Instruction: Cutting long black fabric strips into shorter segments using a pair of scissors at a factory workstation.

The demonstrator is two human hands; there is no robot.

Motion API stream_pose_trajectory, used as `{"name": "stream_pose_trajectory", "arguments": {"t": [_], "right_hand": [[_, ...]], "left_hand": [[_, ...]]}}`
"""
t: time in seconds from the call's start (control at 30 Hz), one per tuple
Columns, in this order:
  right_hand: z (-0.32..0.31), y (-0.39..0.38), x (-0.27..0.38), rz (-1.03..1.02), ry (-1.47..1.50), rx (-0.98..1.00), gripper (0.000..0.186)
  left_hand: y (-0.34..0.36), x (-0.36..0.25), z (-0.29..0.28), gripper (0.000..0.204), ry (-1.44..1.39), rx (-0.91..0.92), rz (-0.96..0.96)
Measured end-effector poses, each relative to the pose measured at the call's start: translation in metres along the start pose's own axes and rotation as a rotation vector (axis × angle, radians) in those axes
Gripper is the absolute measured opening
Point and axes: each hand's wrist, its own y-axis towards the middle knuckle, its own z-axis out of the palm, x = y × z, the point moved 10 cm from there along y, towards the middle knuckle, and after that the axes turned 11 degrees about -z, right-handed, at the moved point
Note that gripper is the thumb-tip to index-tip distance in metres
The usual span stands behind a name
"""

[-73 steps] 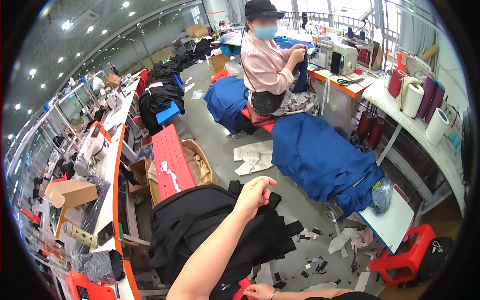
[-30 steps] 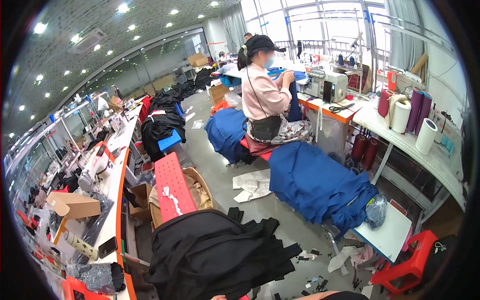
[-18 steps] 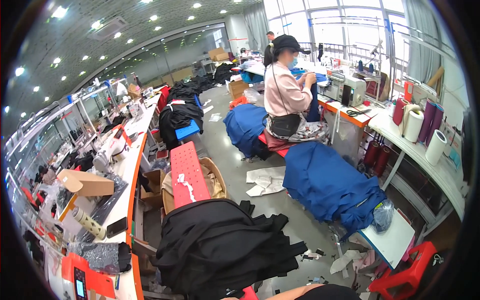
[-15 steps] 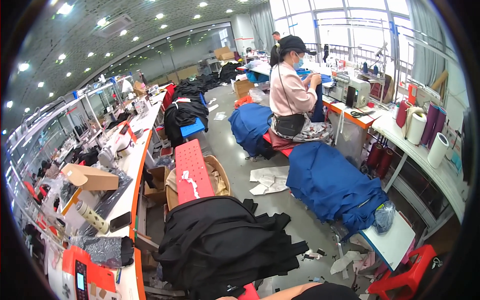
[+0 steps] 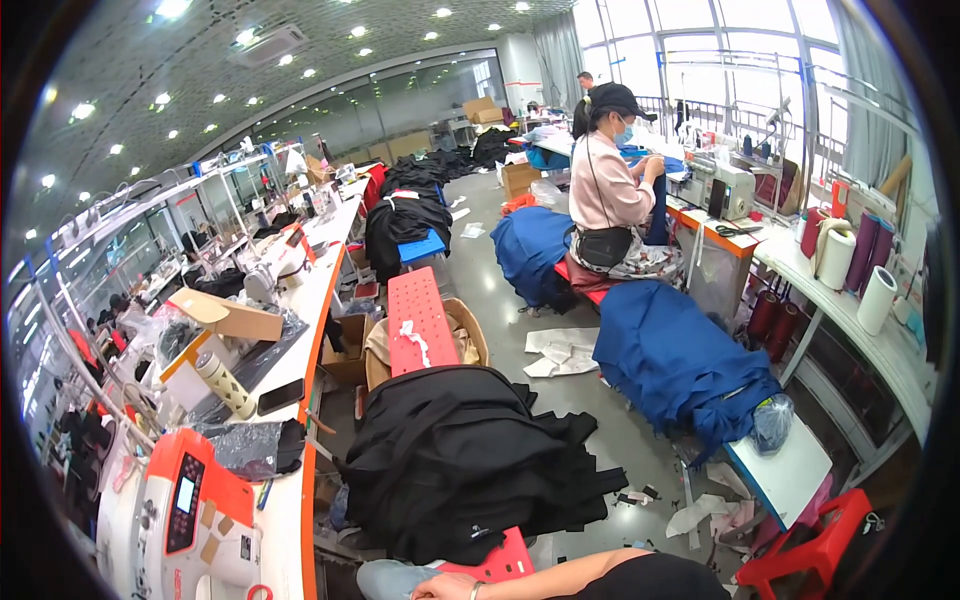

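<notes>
Along the lower edge my bare right forearm comes in from a short black sleeve, with a bracelet at the wrist. My right hand point(image 5: 446, 587) lies beside a light grey-blue cloth-covered shape point(image 5: 395, 578), probably my trouser leg. Its fingers are mostly cut off by the frame edge, so whether it holds anything is hidden. Nearest to it are a red perforated bench point(image 5: 507, 560) and a heap of black garments point(image 5: 470, 450) draped over that bench. A small light mark shows on the top garment. My left hand is outside the picture.
On the left, a long white table point(image 5: 290, 480) carries a red-and-white sewing machine point(image 5: 200, 500), a phone point(image 5: 281, 397), a tumbler point(image 5: 225, 384) and a cardboard box point(image 5: 228, 315). Rightward are blue fabric point(image 5: 680, 360), a red stool point(image 5: 815, 550) and a seated co-worker point(image 5: 610, 170). Scraps litter the floor.
The view has swung left and tilted, so the scene sits further right. More of my right forearm and hand now shows at the lower edge, along with the grey-blue cloth.
</notes>
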Motion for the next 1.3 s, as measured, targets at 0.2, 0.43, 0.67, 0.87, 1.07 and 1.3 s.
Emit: {"name": "stream_pose_trajectory", "arguments": {"t": [0.2, 0.43, 0.67, 0.87, 1.07, 1.3], "right_hand": [[0.044, 0.004, 0.016, -0.114, 0.117, 0.026, 0.029], [0.071, 0.012, 0.044, -0.096, 0.120, 0.149, 0.030], [0.079, 0.023, 0.089, -0.043, 0.145, 0.286, 0.031], [0.124, 0.033, 0.102, -0.072, 0.367, 0.323, 0.028], [0.145, 0.046, 0.152, -0.128, 0.420, 0.383, 0.026], [0.177, 0.052, 0.209, -0.158, 0.462, 0.550, 0.026]], "left_hand": [[-0.031, 0.004, -0.025, 0.025, 0.164, -0.073, 0.107], [-0.058, 0.018, -0.052, 0.026, 0.117, -0.100, 0.186], [-0.101, -0.003, -0.082, 0.027, 0.279, -0.286, 0.215], [-0.130, 0.000, -0.114, 0.025, 0.353, -0.481, 0.207], [-0.172, 0.008, -0.149, 0.021, 0.226, -0.659, 0.138], [-0.229, 0.022, -0.179, 0.019, 0.219, -0.895, 0.013]]}}
